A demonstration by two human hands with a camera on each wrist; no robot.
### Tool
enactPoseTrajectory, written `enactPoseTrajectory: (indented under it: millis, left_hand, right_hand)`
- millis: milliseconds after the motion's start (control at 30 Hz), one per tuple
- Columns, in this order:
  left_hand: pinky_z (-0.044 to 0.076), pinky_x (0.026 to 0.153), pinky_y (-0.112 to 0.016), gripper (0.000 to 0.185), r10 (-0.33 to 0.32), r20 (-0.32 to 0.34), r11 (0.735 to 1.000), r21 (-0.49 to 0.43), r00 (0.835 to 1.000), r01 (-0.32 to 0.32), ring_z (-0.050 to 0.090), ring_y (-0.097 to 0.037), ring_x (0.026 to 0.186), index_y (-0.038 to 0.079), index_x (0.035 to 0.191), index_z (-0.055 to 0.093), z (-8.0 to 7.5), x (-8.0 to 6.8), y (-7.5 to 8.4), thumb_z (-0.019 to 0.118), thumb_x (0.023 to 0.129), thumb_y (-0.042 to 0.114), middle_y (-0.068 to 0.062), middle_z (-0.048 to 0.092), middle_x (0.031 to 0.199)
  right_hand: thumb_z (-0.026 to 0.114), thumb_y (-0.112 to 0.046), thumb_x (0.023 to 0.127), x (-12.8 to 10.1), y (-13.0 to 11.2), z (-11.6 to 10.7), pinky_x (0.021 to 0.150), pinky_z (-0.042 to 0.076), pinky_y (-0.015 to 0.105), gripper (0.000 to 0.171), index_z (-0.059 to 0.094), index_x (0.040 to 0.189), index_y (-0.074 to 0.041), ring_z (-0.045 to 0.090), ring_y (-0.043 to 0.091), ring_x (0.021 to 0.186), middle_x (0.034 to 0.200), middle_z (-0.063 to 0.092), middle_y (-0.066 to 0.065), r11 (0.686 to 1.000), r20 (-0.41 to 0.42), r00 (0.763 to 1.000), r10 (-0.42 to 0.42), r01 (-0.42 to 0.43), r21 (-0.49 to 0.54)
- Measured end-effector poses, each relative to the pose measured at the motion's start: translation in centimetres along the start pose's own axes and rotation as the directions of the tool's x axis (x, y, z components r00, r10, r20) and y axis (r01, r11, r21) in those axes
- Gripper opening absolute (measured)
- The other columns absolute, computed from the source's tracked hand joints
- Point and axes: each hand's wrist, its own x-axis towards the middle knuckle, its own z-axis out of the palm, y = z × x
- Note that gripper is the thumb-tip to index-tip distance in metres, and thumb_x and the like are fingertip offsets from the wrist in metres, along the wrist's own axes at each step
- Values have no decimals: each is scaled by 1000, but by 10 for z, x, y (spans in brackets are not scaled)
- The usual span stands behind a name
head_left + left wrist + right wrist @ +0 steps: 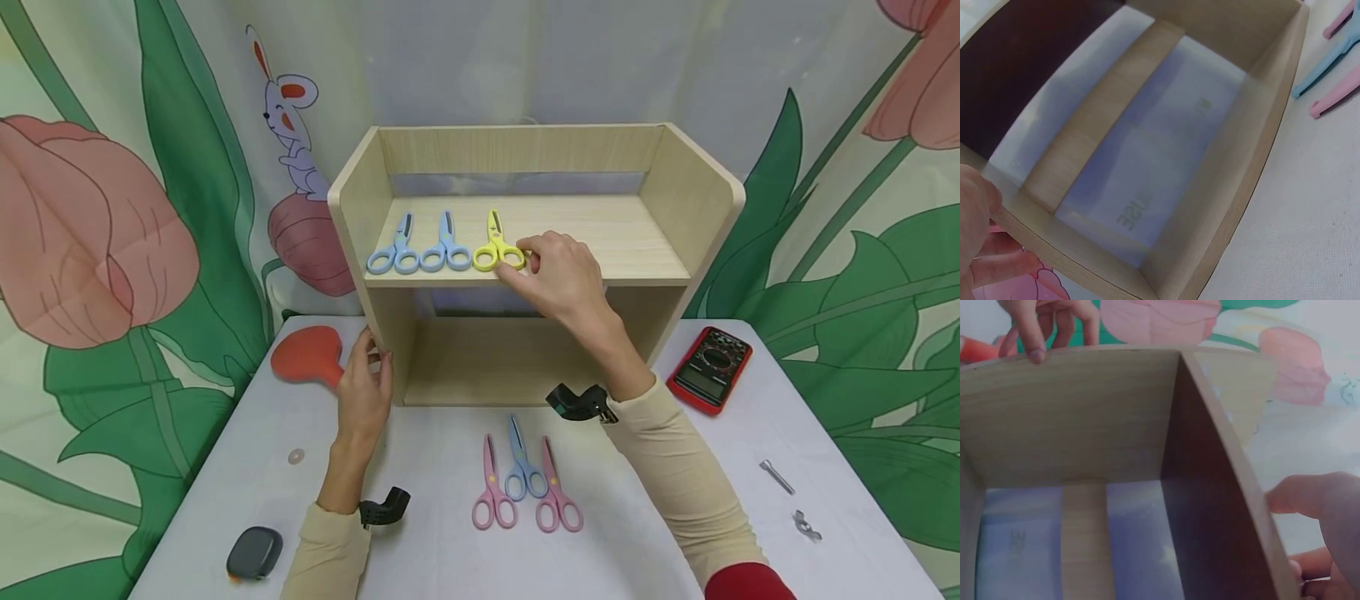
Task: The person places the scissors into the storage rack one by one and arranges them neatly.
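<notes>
The right hand (558,271) pinches yellow scissors (494,243) by one loop on the upper board of a wooden shelf unit (525,150); the right wrist view hides them. The loose-fingered left hand (363,393) touches the unit's side, covering a red object's (306,354) end.

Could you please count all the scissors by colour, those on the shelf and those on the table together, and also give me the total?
Blue scissors: 3
Pink scissors: 2
Yellow scissors: 1
Total: 6
</notes>
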Motion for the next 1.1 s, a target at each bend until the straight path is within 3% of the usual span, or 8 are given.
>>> enactPoseTrajectory:
  millis: [100, 233, 433, 567, 833, 1100]
  left_hand:
    - [65, 71, -43, 53, -2, -5, 1000, 1, 1000, 2, 72, -35, 96, 2, 143, 45, -1, 1, 0, 66, 94, 1, -23, 64, 121]
    - [65, 72, -43, 53, -13, -1, 1000, -4, 1000, 13, 71, -35, 96, 3, 143, 45, -3, 1, 0, 66, 94, 1, -23, 64, 121]
    - [65, 70, -44, 53, -1, -8, 1000, -12, 1000, 1, 71, -36, 95, 1, 142, 45, -4, 2, -1, 65, 94, -1, -23, 64, 121]
    - [65, 70, -45, 53, 6, -7, 1000, -16, 1000, -7, 71, -35, 97, 3, 144, 45, -4, 5, 0, 64, 95, 1, -23, 64, 123]
    - [65, 72, -44, 53, -6, 2, 1000, -25, 1000, 6, 70, -35, 97, 4, 144, 44, -3, 7, 2, 64, 95, 2, -22, 63, 124]
    - [65, 73, -44, 54, -26, 24, 999, -21, 999, 27, 70, -35, 98, 4, 144, 44, -1, 1, 2, 65, 95, 2, -22, 63, 124]
  right_hand:
    - [67, -42, 86, -6, -2, -1, 67, 42, 33, 47, 70, 114, -4, 53, 22, 79, 79, 56, 5, 999, -10, 1000, -18, 19, 35]
    - [74, -35, 85, -26, -1, 1, 73, 45, 38, 54, 64, 126, -1, 52, 25, 82, 89, 58, 10, 992, -99, 991, -90, 99, 81]
    - [80, -29, 82, -68, 4, 15, 65, 49, 33, 64, 51, 133, -2, 55, 25, 85, 113, 52, 16, 980, -150, 981, -126, 147, 136]
    - [82, -27, 81, -92, 16, 32, 67, 52, 34, 64, 50, 131, -3, 57, 27, 88, 116, 50, 17, 983, -97, 989, -114, 126, 135]
    - [82, -31, 80, -139, 49, 69, 93, 58, 46, 67, 51, 133, -2, 61, 31, 109, 122, 53, 16, 996, 107, 992, -61, 54, 65]
    - [86, -49, 71, -200, 76, 88, 92, 58, 45, 84, 53, 136, -6, 62, 26, 108, 119, 57, 9, 1000, 217, 976, -7, 13, -28]
